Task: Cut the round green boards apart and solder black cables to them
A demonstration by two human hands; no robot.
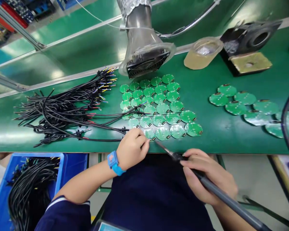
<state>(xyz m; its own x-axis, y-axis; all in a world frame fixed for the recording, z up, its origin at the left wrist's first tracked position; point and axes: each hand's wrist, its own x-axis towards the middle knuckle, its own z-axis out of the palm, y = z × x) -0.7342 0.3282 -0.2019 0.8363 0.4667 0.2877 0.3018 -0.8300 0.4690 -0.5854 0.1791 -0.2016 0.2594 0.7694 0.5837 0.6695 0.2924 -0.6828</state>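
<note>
My right hand point(207, 176) is wrapped round a soldering iron point(214, 189), its tip pointing up-left at the front row of round green circuit boards point(162, 133). My left hand point(135, 147), with a blue wrist strap point(115, 163), is closed at the front left corner of the boards, at the end of a black cable point(103, 140). The fingertips hide what they pinch. Several more black cables point(69, 96) with stripped coloured ends lie left of the boards, and a few reach over them.
A fume extractor point(146, 54) hangs above the boards. Behind right stand a tape roll point(203, 53) and a soldering stand point(250, 48). More green boards point(245, 98) lie right. A blue bin point(62, 166) of cables stands lower left. A dark cord point(285, 122) hangs at the right edge.
</note>
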